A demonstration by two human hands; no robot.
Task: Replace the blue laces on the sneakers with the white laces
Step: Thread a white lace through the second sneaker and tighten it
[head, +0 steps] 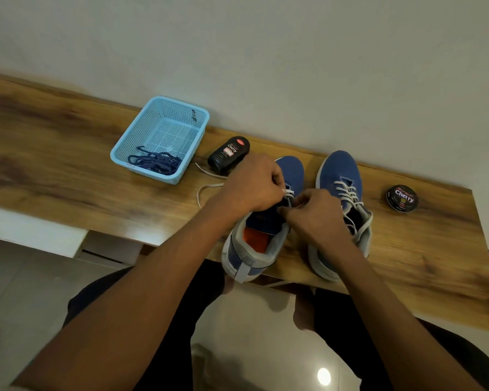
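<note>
Head view: both hands' grips pinch white lace [288,193] on the half-laced blue sneaker [261,221].

It looked like a home — a plain room rather than a shop or workshop. A long wooden shelf [54,142] with a strong grain ran along a bare pale wall [266,52], and glossy light floor tiles [26,292] below it mirrored a ceiling lamp. Household shoe-care things sat on the wood: beyond the fingers of the left hand [254,184], a black bottle of Cherry polish [228,155]; farther out on that side, a light-blue plastic basket [153,119] holding dark blue laces [156,162]; well off to the right of the right hand [316,214], a round Cherry polish tin [402,198]. A pair of blue sneakers [340,176] stood there too — ordinary domestic clutter
</note>
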